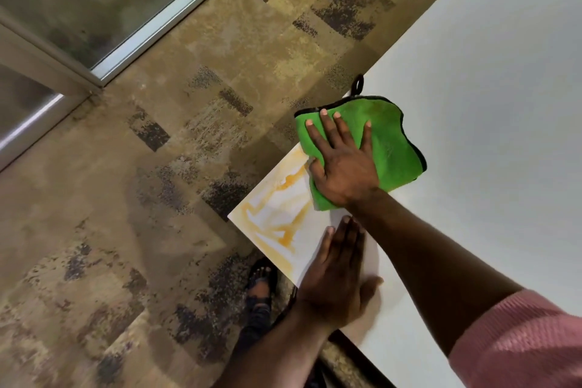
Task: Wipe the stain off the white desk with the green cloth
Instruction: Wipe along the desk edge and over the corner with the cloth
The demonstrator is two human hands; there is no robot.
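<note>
The right hand (341,167) lies flat on the green cloth (387,138), fingers spread wide and palm down, so its grip is a press from above and not a clasp. The cloth is folded, edged in black, with a small black loop (358,84) poking out at its far corner over the edge of the desk (488,88). It sits near the desk's corner, and its near edge touches the stain (283,217), a spread of orange-yellow streaks that covers the corner of the white top. The left hand (338,277) rests flat on the desk just beside the stain, fingers straight and together, holding nothing. A pink sleeve (519,340) covers the right upper arm. Below the desk's edge a foot in a dark sandal (259,280) stands on the mottled brown carpet (157,183), and a metal-framed glass panel (94,9) runs along the far side.
</note>
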